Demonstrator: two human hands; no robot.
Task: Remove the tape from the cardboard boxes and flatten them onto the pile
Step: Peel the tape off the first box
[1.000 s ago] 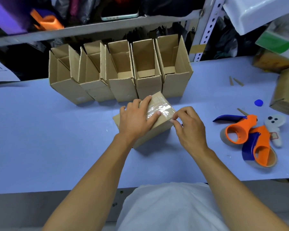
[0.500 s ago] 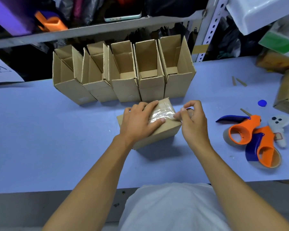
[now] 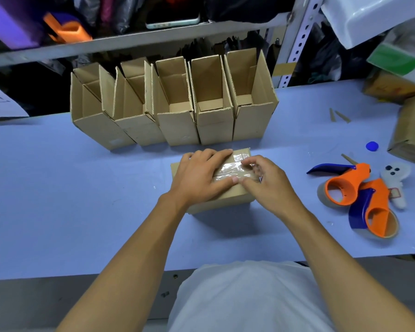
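Covering much of the taped box (image 3: 228, 198), both hands hid its top seam. The left hand (image 3: 199, 176) pressed flat on it, fingers straight; the right hand (image 3: 266, 183) curled at the tape (image 3: 233, 167), its pinch hard to make out.

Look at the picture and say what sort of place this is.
Probably a packing or stockroom bench: a row of open cardboard boxes, two orange tape dispensers, and a cluttered metal shelf behind the blue table.
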